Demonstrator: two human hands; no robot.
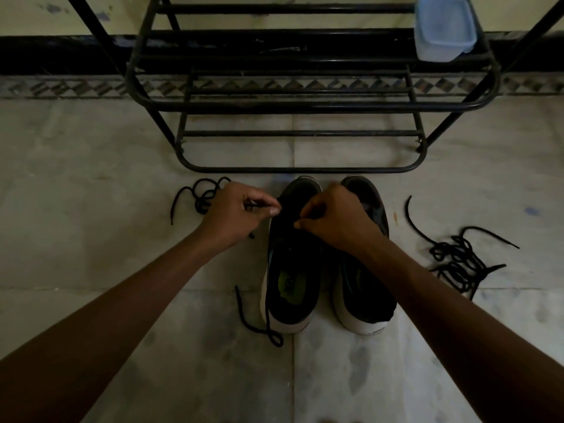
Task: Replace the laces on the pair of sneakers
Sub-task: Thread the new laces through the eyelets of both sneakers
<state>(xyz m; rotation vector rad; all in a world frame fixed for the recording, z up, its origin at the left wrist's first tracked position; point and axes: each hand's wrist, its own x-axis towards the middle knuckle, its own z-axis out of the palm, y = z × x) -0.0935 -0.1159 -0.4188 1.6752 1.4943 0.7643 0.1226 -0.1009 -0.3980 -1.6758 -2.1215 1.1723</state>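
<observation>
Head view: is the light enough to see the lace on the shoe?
In the head view, dim and underexposed; the black lace at the left hand merges into the dark sneaker; no glare; the plastic container at the top looks soft.

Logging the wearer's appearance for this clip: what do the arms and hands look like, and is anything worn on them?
The left forearm and right forearm are bare as far as the frame shows, with no sleeve edge in view. The left hand and right hand are ungloved. No watch, bracelet or ring shows, though the light is dim.
</observation>
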